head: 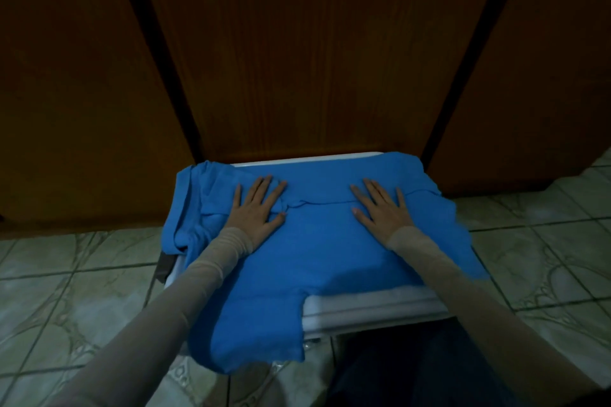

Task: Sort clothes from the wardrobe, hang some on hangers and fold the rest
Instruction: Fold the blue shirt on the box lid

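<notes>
Blue shirt [317,241] is spread over a white surface [370,311], one flap hanging off the near edge. Left hand [258,208] and right hand [380,211] both lie flat on it, fingers straight, not gripping anything. Brown wardrobe doors [310,53] shut right behind, pale tiled floor [535,254] all round.

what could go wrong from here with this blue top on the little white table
1. The blue garment is wider than the white table; a flap hangs off the near edge, so it could slide to the tiled floor once weight shifts.
2. The left hand and right hand only press flat, with no grip, so the fabric may bunch at the rumpled left side.
</notes>
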Demonstrator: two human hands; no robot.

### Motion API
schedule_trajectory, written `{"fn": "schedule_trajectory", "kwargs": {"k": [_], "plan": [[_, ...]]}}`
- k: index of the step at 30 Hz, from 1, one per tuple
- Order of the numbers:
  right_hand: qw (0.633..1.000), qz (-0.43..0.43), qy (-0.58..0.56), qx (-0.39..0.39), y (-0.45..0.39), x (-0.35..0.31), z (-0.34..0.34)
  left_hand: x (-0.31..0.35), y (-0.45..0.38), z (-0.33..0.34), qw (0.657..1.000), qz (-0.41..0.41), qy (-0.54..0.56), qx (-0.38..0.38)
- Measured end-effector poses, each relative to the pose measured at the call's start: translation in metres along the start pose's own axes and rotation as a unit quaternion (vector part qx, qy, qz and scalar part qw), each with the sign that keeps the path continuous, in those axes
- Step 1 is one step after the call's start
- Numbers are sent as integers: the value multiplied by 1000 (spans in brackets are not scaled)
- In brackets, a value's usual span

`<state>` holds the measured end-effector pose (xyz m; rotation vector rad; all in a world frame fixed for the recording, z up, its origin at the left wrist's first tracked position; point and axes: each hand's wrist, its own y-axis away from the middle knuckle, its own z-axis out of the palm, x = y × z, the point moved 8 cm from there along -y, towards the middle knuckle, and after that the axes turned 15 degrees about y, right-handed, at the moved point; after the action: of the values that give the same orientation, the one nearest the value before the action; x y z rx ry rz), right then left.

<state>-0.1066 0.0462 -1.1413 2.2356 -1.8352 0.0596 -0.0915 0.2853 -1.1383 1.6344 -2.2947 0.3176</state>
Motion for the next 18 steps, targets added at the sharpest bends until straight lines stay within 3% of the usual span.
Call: {"fn": "schedule_trajectory", "kwargs": {"k": [5,9,14,18], "plan": [[1000,21,17,-4,25,19,5,-3,13,0,1000,-5,13,7],[999,-24,3,-39,46,18,10,5,37,5,999,1,33,-35],[991,-94,-78,-60,76,15,3,45,69,18,988,53,61,-129],[976,-121,-158,-89,92,17,-7,82,86,25,985,88,36,-147]]}}
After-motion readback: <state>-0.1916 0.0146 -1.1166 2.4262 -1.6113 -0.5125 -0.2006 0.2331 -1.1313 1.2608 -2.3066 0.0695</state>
